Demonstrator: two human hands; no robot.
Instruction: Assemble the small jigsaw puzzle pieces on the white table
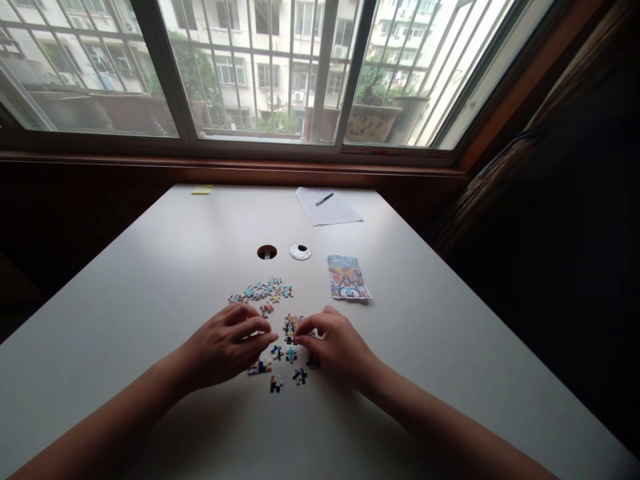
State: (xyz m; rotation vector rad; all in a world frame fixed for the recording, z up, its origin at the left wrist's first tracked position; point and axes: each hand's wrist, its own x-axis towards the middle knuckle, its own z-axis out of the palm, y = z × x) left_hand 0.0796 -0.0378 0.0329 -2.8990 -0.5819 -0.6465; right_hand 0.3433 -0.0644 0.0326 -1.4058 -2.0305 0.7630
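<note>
Small joined jigsaw puzzle pieces [290, 327] lie on the white table between my hands. My right hand [337, 340] is at their right edge, thumb and index finger pinched on a puzzle piece that they partly cover. My left hand [233, 343] hovers to the left, its fingers bent and apart with nothing visible in them. Loose puzzle pieces lie just below, among them a light blue one [291, 355], a dark blue one [300, 376] and a brownish one [276, 383]. Another cluster [259, 367] is partly under my left hand.
A pile of puzzle pieces [270, 288] lies beyond my left hand. A colourful picture sheet [346, 277] is to the right. Farther back are a round table hole [267, 246], its cover [301, 252], paper [330, 212] with a pen [325, 199], and yellow sticky notes [202, 190].
</note>
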